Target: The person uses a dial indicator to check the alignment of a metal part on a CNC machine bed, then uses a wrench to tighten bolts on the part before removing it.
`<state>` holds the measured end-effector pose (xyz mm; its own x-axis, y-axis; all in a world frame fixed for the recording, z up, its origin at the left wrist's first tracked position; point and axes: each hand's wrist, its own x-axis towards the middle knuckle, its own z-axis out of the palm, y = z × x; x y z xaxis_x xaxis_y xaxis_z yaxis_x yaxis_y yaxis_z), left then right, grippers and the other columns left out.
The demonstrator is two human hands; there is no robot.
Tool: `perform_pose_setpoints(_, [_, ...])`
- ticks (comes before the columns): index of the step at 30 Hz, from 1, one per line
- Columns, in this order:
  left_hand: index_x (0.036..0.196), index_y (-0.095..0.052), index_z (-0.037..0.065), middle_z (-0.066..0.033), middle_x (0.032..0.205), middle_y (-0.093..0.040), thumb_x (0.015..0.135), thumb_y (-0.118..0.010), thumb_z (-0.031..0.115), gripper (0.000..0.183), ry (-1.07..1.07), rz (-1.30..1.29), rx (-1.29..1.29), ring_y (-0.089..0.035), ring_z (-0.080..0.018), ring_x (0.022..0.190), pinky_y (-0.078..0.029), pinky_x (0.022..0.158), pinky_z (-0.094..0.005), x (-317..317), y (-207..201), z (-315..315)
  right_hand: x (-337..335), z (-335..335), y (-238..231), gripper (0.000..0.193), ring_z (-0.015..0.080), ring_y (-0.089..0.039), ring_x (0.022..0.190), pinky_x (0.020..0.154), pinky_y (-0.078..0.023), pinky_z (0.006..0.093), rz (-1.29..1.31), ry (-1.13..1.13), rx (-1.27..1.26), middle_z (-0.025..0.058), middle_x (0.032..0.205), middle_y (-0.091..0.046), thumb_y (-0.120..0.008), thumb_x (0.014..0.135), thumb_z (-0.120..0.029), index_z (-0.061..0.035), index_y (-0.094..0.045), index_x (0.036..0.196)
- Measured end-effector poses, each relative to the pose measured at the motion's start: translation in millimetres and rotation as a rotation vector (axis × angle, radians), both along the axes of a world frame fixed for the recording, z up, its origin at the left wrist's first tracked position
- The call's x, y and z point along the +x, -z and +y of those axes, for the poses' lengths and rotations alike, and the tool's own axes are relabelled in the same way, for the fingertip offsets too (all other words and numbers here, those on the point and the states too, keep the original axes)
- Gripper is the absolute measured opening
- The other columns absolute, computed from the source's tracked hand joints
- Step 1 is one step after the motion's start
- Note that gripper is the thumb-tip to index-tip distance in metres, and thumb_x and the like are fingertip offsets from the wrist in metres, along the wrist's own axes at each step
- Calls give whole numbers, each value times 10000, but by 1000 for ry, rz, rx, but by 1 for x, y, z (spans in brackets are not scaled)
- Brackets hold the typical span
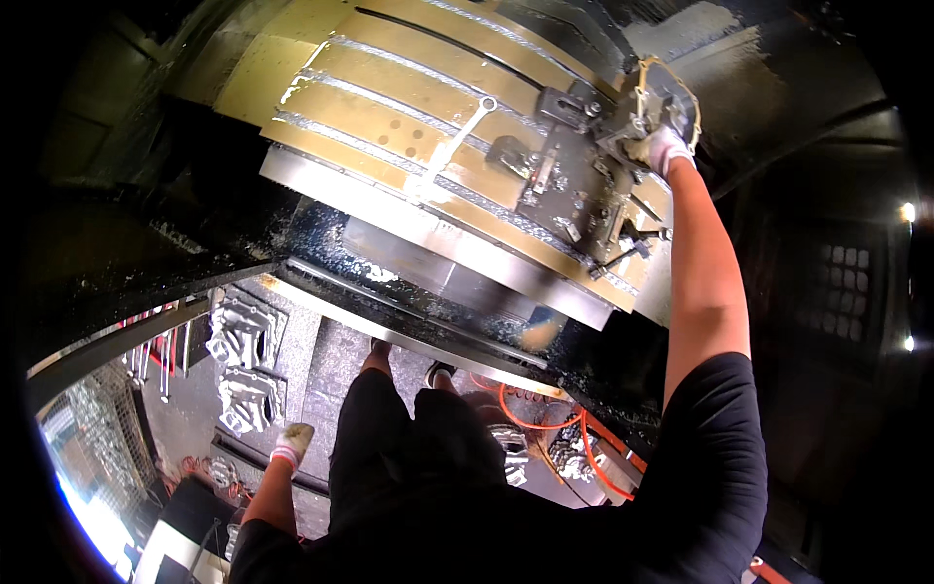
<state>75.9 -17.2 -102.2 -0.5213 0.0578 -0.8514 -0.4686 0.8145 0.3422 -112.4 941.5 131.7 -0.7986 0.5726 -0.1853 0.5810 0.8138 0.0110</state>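
At the far right end of a slotted machine table (pixel 389 102), my right hand (pixel 660 151), in a pale glove with a pink cuff, closes on the near edge of a metal housing (pixel 675 95). The housing has a rounded, yellowish rim and stands tilted up beside a dark fixture plate (pixel 569 175). Clamp blocks (pixel 561 107) and bolts sit on that plate. My left hand (pixel 292 443), gloved too, hangs low at my left side, away from the table. Its fingers are too small to make out, and I see no object in it.
A wrench (pixel 457 141) lies across the table slots. Grey metal castings (pixel 248 399) rest at lower left, near hanging wrenches (pixel 161 360). The machine's front sill (pixel 418 350) crosses before my legs. An orange hose (pixel 530 425) loops at lower right. Dark machine walls enclose the table.
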Motion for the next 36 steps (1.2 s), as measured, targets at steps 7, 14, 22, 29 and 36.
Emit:
perform_pose_setpoints(7, [1067,-729,34,-113,1101,-757,933,-715,306,304,-152,-132,-52,-695,-230,1026,-522,968,-377,35,-3,-9,3,16,-50,430,214,-655,730,698,-544,342,198,-85,-162,72,886,-730,-763,886,-357,-67,-698,1196])
perform_pose_setpoints(14, [1286,-663,46,-121,1323,-646,968,-705,387,468,17,195,342,-614,-236,1220,-455,1051,-316,-116,-41,203,53,-104,-171,186,110,-632,613,570,-519,260,327,149,-714,58,780,-713,-825,875,-105,-9,-692,964])
perform_pose_setpoints(22, [1643,-202,159,-144,1652,-331,925,-512,767,990,-276,-672,1506,-355,-368,1496,-365,1156,-628,-140,-177,465,173,-263,-155,312,145,-728,774,698,-604,281,417,151,-1108,103,861,-766,-799,851,-290,-24,-757,1007])
perform_pose_setpoints(29, [1283,-605,133,-68,1360,-640,933,-730,489,514,-276,-510,1259,-606,-304,1254,-512,1058,-501,-65,-227,505,338,-312,-108,522,253,-743,958,881,-567,364,601,476,-866,184,990,-761,-851,763,-425,-84,-731,1141])
perform_pose_setpoints(36, [1409,-383,38,-200,1203,-615,768,-905,361,888,638,382,859,-680,-330,1073,-615,867,-493,77,-283,669,507,-384,-13,771,217,-611,1208,1058,-489,362,1205,1261,-929,153,1316,-618,-775,913,-259,-1,-366,1514])
